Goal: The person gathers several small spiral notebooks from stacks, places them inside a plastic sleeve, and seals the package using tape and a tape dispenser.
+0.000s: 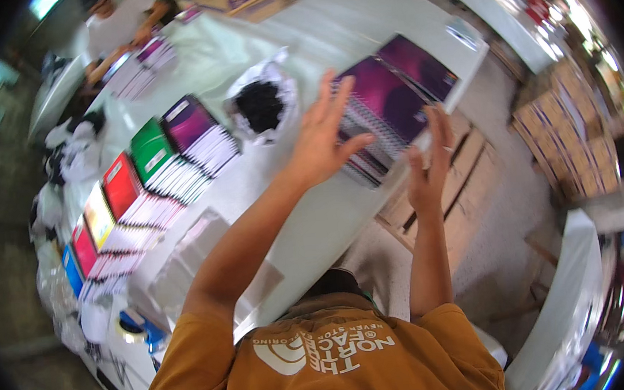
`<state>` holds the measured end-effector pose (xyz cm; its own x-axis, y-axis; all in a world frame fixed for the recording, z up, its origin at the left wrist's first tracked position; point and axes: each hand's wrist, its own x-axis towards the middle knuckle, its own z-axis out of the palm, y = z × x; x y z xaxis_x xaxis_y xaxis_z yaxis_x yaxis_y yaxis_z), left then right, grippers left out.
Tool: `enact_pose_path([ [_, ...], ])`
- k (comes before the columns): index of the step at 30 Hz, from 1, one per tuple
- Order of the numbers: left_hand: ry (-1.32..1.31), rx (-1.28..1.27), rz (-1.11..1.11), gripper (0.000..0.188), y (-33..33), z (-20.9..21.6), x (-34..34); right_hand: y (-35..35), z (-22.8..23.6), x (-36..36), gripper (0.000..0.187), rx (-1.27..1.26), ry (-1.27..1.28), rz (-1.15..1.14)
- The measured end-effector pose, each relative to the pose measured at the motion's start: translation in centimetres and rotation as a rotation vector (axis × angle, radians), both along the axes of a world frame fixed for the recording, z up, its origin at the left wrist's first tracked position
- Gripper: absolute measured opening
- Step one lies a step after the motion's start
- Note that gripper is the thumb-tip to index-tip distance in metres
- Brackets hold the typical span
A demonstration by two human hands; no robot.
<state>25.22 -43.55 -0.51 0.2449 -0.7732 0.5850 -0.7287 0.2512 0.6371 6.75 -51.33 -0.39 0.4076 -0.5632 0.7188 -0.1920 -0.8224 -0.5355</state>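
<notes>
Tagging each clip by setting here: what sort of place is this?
Probably a workshop where notebooks are sorted or packed: purple notebooks lie near the table's edge, spiral-bound stacks in several colours stand in a row, and cardboard boxes are piled at right.

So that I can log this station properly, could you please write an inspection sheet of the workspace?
Surface: white table.
Job's things: purple spiral notebooks stacked at the table's right end; row of coloured notebook stacks at left.
Clutter: white bag with black contents, between them; blue item at lower left.
Hands: left hand and right hand open at the purple stack; contact unclear.
Cables: none recognisable.
Surroundings: stacked cartons and wooden pallet at right; co-worker at upper left.
</notes>
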Motion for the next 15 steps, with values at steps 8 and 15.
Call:
enact_pose_path([
  [8,-0.515,0.745,0.658,0.069,7.8,1.2,13.6,5.3,-0.5,4.7,0.043,-0.418,-0.365,-0.069],
  [15,-0.557,0.525,0.717,0.034,11.7,-4.2,17.5,7.7,-3.7,19.1,0.032,0.814,-0.175,0.588],
])
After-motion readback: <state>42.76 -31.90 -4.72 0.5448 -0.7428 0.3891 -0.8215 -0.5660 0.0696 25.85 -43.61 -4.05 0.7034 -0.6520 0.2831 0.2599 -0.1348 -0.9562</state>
